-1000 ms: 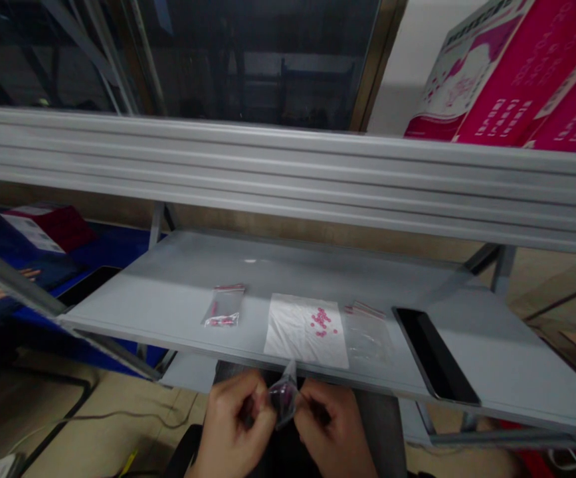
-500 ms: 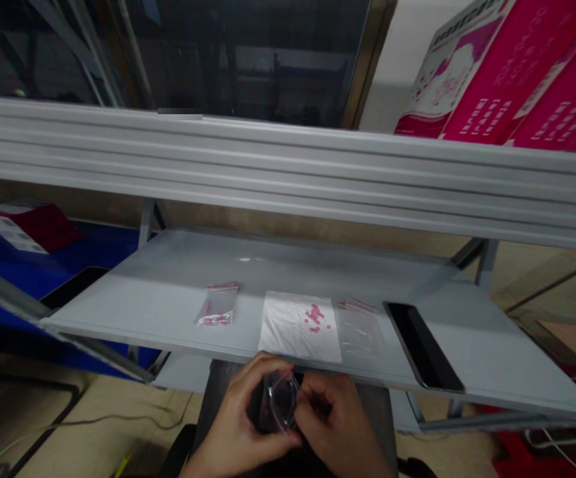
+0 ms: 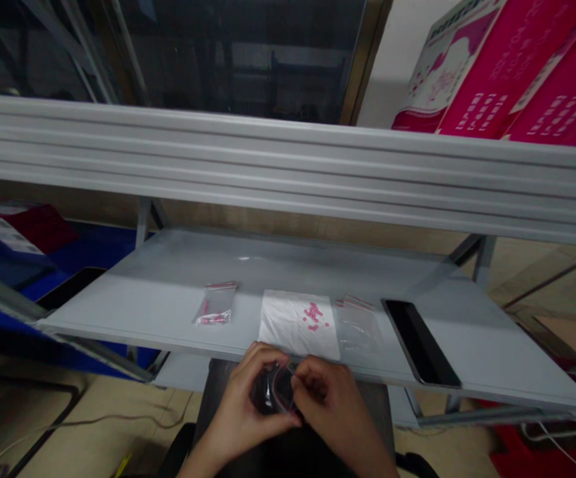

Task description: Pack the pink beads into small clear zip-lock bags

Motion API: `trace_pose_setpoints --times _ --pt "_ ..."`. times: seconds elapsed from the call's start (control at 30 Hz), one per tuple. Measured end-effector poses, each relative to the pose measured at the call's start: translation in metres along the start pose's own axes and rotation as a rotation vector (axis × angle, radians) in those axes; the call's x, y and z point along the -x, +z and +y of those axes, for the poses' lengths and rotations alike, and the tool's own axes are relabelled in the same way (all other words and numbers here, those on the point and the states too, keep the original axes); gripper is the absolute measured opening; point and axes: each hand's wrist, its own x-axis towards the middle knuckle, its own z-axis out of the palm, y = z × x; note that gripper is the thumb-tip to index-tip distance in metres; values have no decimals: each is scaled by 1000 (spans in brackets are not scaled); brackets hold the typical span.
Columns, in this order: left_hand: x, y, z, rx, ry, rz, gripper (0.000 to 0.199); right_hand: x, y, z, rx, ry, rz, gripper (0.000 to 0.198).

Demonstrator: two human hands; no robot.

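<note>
Over the past second the small zip bag point(image 3: 270, 388) had gone from being pinched narrowly between two sets of fingertips to having its mouth spread into a rounded opening. It hung just on the near side of the white paper sheet point(image 3: 288, 338), beyond the edge of the counter point(image 3: 278, 259). The left hand point(image 3: 248, 408) had opened into a wide curve, thumb below and fingers above, with the bag's red-striped rim bowed between them; the right hand point(image 3: 330, 405) stayed narrow, its fingers bunched on the rim's right side. For the work in hand, this seemed to mean that parting the bag was well along (whether anything lay inside it was too dark to tell). The other things kept their places around the sheet. The red discs point(image 3: 312, 315) lay loose on its right half, mostly clustered, with one apart toward its right edge. To the left of the sheet, well apart, lay a filled zip bag point(image 3: 216, 304) with red pieces gathered mostly along its bottom. Just beside the sheet on the right were flat clear zip bags point(image 3: 360, 325), and farther right a black touchscreen device point(image 3: 420, 342) lay at a slant.
</note>
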Motion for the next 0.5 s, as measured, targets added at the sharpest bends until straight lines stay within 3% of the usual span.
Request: trace_pose_setpoints --times 0.27,0.5 --pt "-8 -1 -4 45 -16 -51 52 -10 2 3 -47 -2 30 18" --pt "-9 0 -4 41 -4 -118 48 -18 5 16 -165 22 -40 24"
